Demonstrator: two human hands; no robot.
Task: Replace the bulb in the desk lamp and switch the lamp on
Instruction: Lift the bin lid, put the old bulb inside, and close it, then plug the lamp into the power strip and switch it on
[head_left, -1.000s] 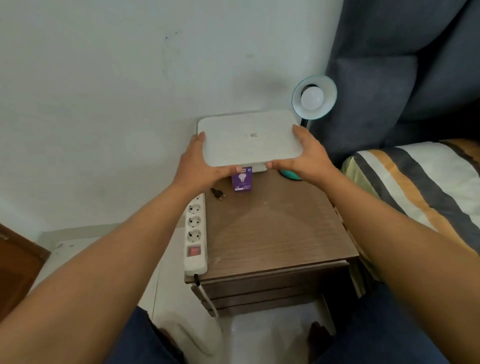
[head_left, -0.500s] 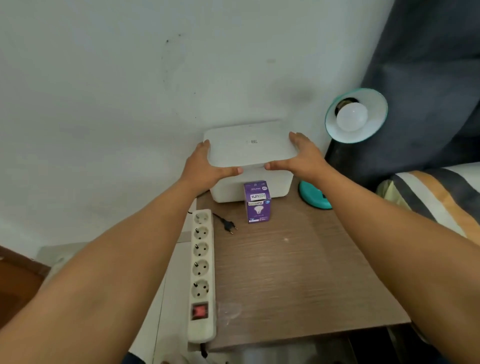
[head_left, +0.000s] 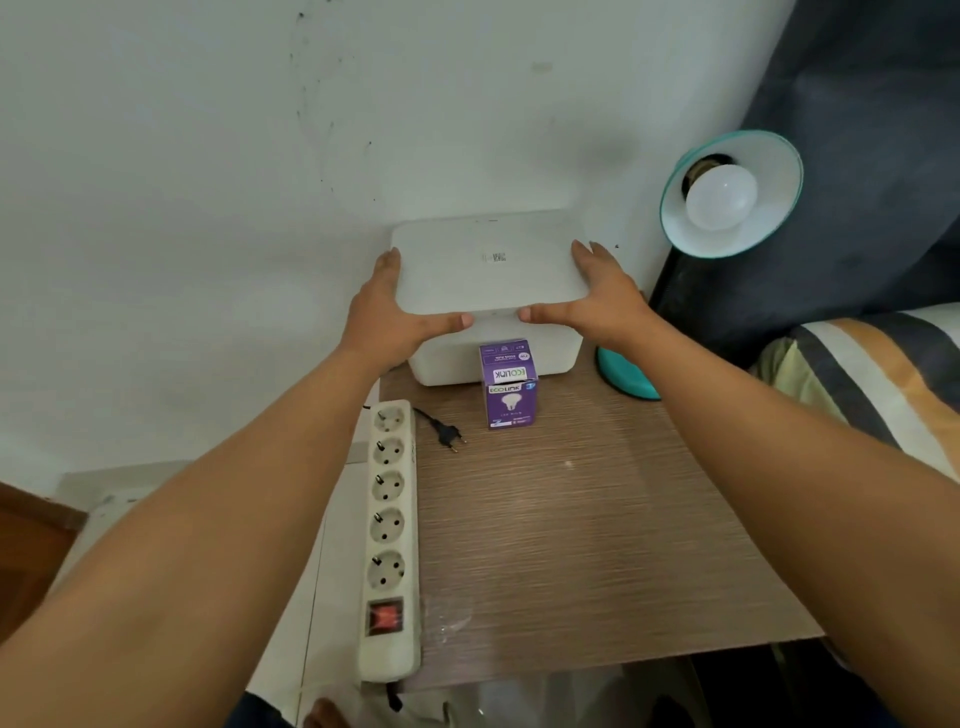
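A teal desk lamp has its shade at the upper right, facing me, with a white bulb screwed in. Its teal base rests on the wooden bedside table. A purple bulb box stands upright near the table's back. Behind it sits a white box against the wall. Its flat white lid is gripped by my left hand on the left edge and my right hand on the right edge. The lamp's black plug lies loose on the table.
A white power strip with a red switch lies along the table's left edge. A bed with a striped cover and a dark headboard stands at the right. A white wall rises behind the table.
The view has come closer to the table. The white lid has gone back and down onto the white box, with both hands still on its edges.
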